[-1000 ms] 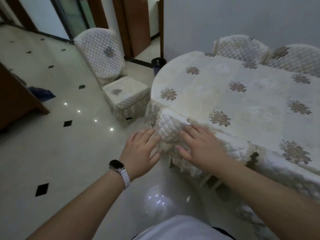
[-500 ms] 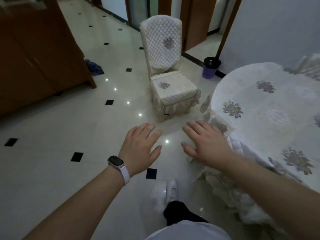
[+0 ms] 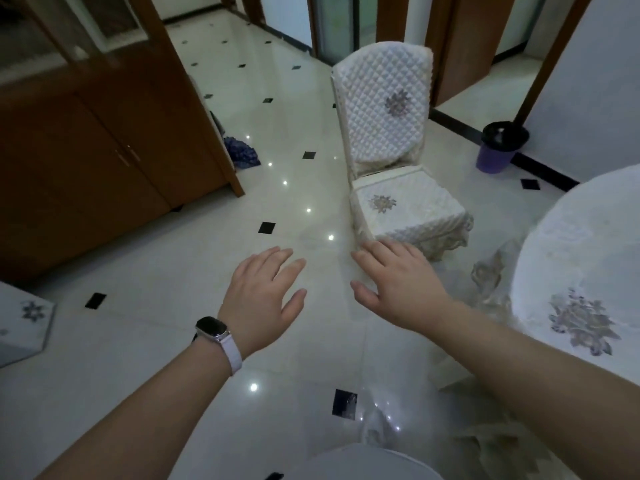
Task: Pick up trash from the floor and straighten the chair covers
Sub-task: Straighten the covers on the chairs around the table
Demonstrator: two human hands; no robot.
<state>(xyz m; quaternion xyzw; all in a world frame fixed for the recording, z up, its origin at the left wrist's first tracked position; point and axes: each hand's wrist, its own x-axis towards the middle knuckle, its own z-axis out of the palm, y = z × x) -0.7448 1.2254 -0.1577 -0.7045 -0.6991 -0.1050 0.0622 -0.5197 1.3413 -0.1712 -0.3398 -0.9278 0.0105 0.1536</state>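
Hands come to two by our count: the left hand (image 3: 263, 296), with one watch (image 3: 212, 331) on a white strap at its wrist, and the right hand (image 3: 398, 285). Both reach forward palm down above the floor (image 3: 156, 306), fingers straight and spread, holding nothing. We see one freestanding chair (image 3: 408, 216) ahead, dressed in a quilted white chair cover (image 3: 384, 109) with two flower emblems, one on the back and one on the seat. The back piece ends in a slack, uneven fold just above the seat. The right hand's fingertips (image 3: 381, 251) lie at the near corner of the seat skirt, and we cannot tell whether they touch it. The left hand is apart from the chair, over bare tile. To the right stands one round table (image 3: 588, 237) under a matching cloth, with one emblem in view. Beyond the chair, by the wall, we count one purple bin (image 3: 497, 157) lined with a black bag. On the left is one wooden cabinet (image 3: 86, 161), and one blue bundle (image 3: 242, 154) lies on the floor at its corner. One more quilted piece (image 3: 24, 323) shows at the left edge.
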